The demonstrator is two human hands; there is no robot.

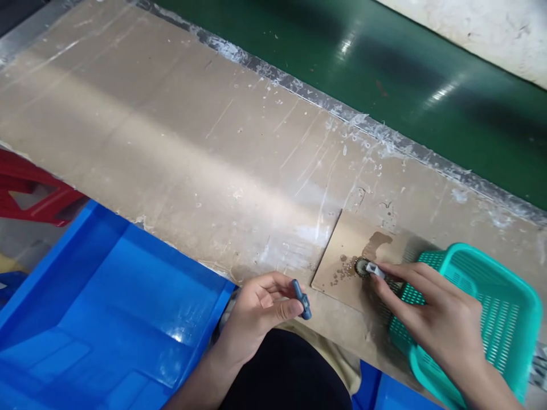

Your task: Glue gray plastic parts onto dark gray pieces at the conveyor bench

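Note:
My left hand [267, 304] pinches a small dark blue plastic piece [302, 299] between thumb and fingers, above the table's near edge. The piece has a narrow stem and a wider lower end. My right hand [431, 307] grips a small light grey piece [376, 270] between thumb and forefinger. Its tip meets a small round dish-like thing [362, 266] with a dark rim and pale centre; whether it presses or dips there I cannot tell. The round thing rests on a brown cardboard sheet [337, 250] marked with wet spots.
A green perforated basket [459, 256] stands at the right, under my right forearm. Below the table's left edge sits a large blue bin [106, 296], with a red plastic stool-like thing [38, 188] behind it. A green strip [307, 51] runs beyond the worn brown tabletop [171, 142].

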